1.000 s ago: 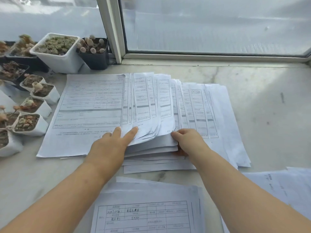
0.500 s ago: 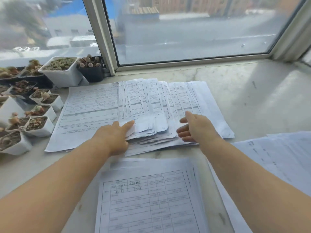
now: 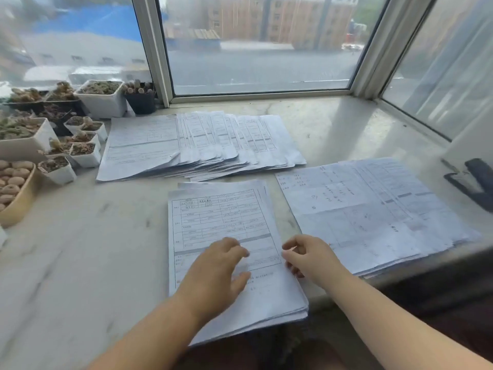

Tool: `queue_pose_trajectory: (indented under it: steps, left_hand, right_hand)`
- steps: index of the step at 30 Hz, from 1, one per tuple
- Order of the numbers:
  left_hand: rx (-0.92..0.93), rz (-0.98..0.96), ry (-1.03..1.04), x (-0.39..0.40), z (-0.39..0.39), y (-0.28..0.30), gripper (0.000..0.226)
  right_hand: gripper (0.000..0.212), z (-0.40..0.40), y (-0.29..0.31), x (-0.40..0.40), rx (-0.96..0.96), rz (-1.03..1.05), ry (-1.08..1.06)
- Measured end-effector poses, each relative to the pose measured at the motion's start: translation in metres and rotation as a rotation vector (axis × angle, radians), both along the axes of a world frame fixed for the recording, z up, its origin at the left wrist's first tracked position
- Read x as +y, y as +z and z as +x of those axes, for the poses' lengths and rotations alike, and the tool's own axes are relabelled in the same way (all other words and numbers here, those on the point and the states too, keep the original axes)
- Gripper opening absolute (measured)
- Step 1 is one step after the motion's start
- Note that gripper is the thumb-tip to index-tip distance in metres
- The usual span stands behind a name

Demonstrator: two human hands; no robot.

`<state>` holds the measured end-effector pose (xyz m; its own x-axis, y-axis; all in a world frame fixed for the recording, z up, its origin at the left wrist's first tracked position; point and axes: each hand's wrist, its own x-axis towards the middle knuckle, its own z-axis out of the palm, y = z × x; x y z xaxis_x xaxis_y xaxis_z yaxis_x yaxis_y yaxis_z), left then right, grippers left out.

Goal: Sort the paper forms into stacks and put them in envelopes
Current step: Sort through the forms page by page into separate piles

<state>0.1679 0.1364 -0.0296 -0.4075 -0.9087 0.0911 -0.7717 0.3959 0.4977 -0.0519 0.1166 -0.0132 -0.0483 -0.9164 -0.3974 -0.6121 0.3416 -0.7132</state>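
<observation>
Both hands pulled back from fanned pile (image 3: 197, 145) to near stack (image 3: 226, 244). Left hand (image 3: 216, 273) over top sheet, fingers loosely curled; right hand (image 3: 309, 259) at right edge, fingers curled, pinch unclear. Third stack (image 3: 373, 209) right. No envelopes visible; sorting unfinished.

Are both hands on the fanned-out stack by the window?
No, the left hand and right hand are at the near stack.
</observation>
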Motion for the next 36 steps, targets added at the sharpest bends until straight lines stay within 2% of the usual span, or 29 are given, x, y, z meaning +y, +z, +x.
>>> queue_pose_trajectory:
  steps: [3,7,12,15,17,22,27,29,31,32,36]
  left_hand:
    - [0.011,0.039,-0.016,0.025,-0.016,-0.013,0.057]
    - [0.042,-0.010,-0.008,0.043,-0.033,-0.020,0.056]
    - [0.062,-0.070,-0.042,0.047,-0.032,-0.025,0.043]
    - [0.065,-0.140,-0.071,0.047,-0.026,-0.031,0.036]
    - [0.066,-0.108,-0.068,0.048,-0.024,-0.033,0.036]
    - [0.115,0.027,-0.003,0.050,-0.027,-0.031,0.058]
    - [0.166,0.015,0.009,0.050,-0.026,-0.036,0.081]
    - [0.210,0.023,0.016,0.048,-0.027,-0.038,0.072]
    - [0.281,-0.037,0.090,0.048,-0.028,-0.041,0.042]
    - [0.314,-0.048,0.131,0.050,-0.029,-0.040,0.037]
    - [0.253,-0.070,0.113,0.053,-0.028,-0.037,0.049]
  right_hand:
    - [0.006,-0.005,-0.005,0.017,0.209,-0.058,0.060]
    - [0.010,-0.012,-0.004,0.038,0.293,-0.052,0.087]
    - [0.021,-0.022,-0.002,0.049,0.066,0.084,0.055]
    - [0.039,-0.021,-0.004,0.054,-0.242,0.155,0.014]
    - [0.047,-0.019,-0.007,0.057,-0.415,0.169,-0.002]
    - [0.039,-0.016,-0.014,0.057,-0.416,0.080,0.003]
    - [0.026,-0.011,-0.017,0.053,-0.451,0.093,-0.053]
    - [0.027,-0.013,-0.018,0.052,-0.491,0.119,-0.059]
    - [0.038,-0.018,-0.017,0.052,-0.571,0.162,-0.037]
    - [0.043,-0.020,-0.017,0.053,-0.603,0.178,-0.024]
    - [0.050,-0.018,-0.018,0.052,-0.510,0.149,-0.012]
